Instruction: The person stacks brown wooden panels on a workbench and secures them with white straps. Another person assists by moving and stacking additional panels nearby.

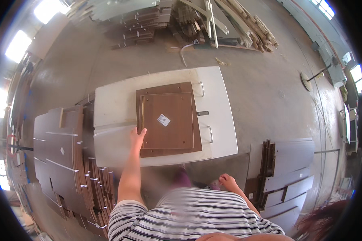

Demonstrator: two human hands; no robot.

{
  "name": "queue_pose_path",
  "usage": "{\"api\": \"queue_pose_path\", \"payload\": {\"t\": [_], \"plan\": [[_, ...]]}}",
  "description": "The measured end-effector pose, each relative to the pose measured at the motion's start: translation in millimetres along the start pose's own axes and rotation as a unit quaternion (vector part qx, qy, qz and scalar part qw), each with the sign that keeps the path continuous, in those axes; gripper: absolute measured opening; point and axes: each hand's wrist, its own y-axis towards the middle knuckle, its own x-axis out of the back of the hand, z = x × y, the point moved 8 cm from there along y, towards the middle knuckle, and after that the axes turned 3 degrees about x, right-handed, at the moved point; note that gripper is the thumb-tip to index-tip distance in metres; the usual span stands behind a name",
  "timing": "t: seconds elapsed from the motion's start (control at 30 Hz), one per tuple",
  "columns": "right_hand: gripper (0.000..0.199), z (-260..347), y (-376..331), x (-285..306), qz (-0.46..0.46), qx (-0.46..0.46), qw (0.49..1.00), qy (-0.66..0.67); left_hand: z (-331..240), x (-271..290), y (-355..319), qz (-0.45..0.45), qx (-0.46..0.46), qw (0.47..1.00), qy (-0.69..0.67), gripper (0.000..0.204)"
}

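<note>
My left hand (137,138) is at the left edge of a reddish-brown panel (173,132) that carries a white label and has small holes near its corners. The thumb and forefinger are apart, the thumb touching the panel's edge. This panel lies on a slightly larger brown panel (169,88), which shows along its far, right and near sides. Both rest on a white worktop (225,128) with two metal handles and a dark slot on its right part. My right hand (228,182) hangs off the worktop's near right side, fingers curled, with nothing visible in it.
A tall stack of strapped brown panels (56,148) stands at the left. More stacked greyish panels (291,160) are at the right. Piled boards (145,20) and loose wooden strips (245,28) lie across the far floor. A round-based stand (305,81) is at the far right.
</note>
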Motion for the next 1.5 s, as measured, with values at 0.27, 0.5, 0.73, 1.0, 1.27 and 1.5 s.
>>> {"api": "queue_pose_path", "payload": {"t": [0.27, 0.5, 0.73, 1.0, 1.27, 1.5], "plan": [[0.033, 24.3, 24.0, -6.7, 0.038, -0.020, 0.984, -0.173, -47.0, -32.9, -6.3, -0.032, -0.072, 0.997, 0.014, 0.057], [0.026, 75.1, 54.8, 18.4, -0.003, 0.021, 0.995, -0.102, 151.9, 51.0, 62.9, -0.334, 0.270, 0.875, -0.223, 0.045], [0.021, 95.5, 24.4, 38.3, -0.046, 0.000, 0.991, -0.129, 37.5, 56.9, 127.7, -0.173, 0.198, 0.710, -0.654, 0.023], [0.074, 315.3, 26.4, 77.3, -0.241, 0.296, 0.906, -0.181, -283.7, 17.6, -64.5, 0.394, -0.244, 0.885, -0.044, 0.018], [0.019, 375.1, 111.3, 117.1, -0.383, 0.412, 0.796, -0.223, -336.9, 102.8, -117.7, 0.216, -0.286, 0.921, -0.152, 0.020], [0.042, 269.8, 141.2, 220.7, -0.392, 0.128, 0.898, -0.155, -336.9, 249.3, -102.5, -0.106, -0.188, 0.926, -0.310, 0.029]]}}
